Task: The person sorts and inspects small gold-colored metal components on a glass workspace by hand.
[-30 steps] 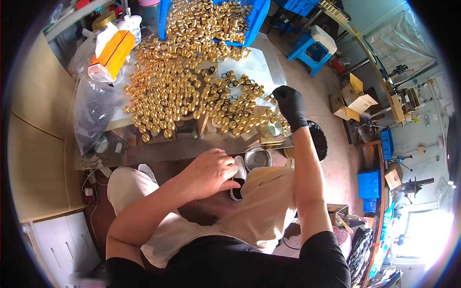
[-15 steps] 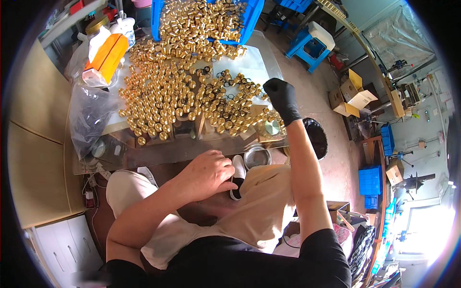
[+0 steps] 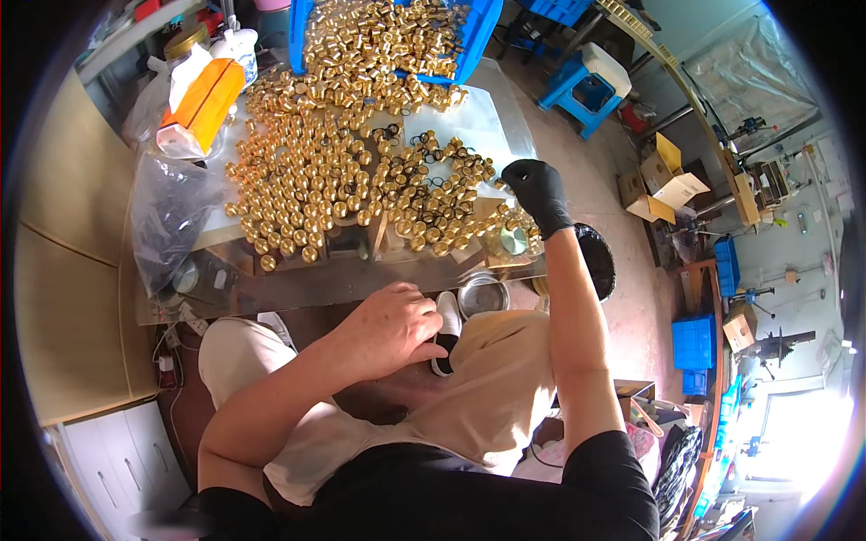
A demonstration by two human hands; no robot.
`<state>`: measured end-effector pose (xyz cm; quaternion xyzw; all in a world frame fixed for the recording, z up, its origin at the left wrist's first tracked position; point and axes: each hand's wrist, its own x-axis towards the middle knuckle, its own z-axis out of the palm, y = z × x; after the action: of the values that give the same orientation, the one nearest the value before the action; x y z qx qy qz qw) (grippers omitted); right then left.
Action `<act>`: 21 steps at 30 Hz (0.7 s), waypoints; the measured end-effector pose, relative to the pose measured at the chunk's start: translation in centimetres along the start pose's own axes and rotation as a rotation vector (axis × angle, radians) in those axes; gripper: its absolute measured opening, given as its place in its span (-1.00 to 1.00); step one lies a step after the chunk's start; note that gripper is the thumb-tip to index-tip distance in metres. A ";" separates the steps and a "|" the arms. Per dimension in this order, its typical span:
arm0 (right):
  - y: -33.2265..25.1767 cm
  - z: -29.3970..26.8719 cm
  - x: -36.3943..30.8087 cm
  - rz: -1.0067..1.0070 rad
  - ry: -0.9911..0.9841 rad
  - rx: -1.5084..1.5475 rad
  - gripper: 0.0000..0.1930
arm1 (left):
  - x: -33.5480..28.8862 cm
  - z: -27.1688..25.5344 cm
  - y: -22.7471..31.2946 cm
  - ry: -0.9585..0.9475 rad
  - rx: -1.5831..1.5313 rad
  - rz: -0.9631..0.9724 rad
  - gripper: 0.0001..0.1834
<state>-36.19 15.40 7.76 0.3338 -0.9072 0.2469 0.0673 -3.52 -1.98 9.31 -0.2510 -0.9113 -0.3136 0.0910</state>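
My right hand (image 3: 539, 197), in a black glove, hovers at the right side of the table with its fingers curled together. Whatever those fingers may hold is hidden. Left of it lie many brass-coloured round caps (image 3: 311, 185), spread thickly over the tabletop. Thin black rings (image 3: 437, 180) lie among the caps nearest that hand. My left hand (image 3: 390, 329) is bare and held above my lap, short of the table's near edge. Its fingers bend loosely, the thumb stands apart from them, and nothing shows in it.
A blue crate (image 3: 487, 41) of more brass caps tips toward the table. An orange tissue pack (image 3: 204, 106) and clear plastic bag (image 3: 171, 216) sit at left. A metal bowl (image 3: 483, 296), black-lined bin (image 3: 595, 261) and blue stool (image 3: 582, 90) stand on the floor.
My gloved right hand has shifted a little toward me and to the right, its fingers still curled. My left hand keeps its pose. The whole view has moved slightly.
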 end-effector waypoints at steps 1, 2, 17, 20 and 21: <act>0.1 -0.1 0.0 0.000 0.001 -0.001 -0.84 | 0.0 0.1 0.0 0.001 0.000 0.002 -0.60; 0.2 -0.3 0.0 0.013 -0.042 0.015 -0.85 | 0.0 0.2 -0.1 0.004 0.000 0.009 -0.60; -0.2 -1.0 -0.9 -0.047 0.048 0.091 -0.88 | 0.4 0.4 -0.3 -0.007 -0.001 0.026 -0.60; -0.8 -0.8 -1.3 -0.115 0.070 0.051 -0.89 | 0.5 0.4 -0.2 -0.001 -0.008 0.032 -0.60; -1.0 -0.6 -1.4 -0.180 0.063 -0.029 -0.90 | 0.5 0.3 -0.2 0.003 -0.014 0.030 -0.60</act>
<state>-34.46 15.84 8.34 0.4049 -0.8746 0.2371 0.1223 -4.08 -1.73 9.08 -0.2649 -0.9050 -0.3190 0.0951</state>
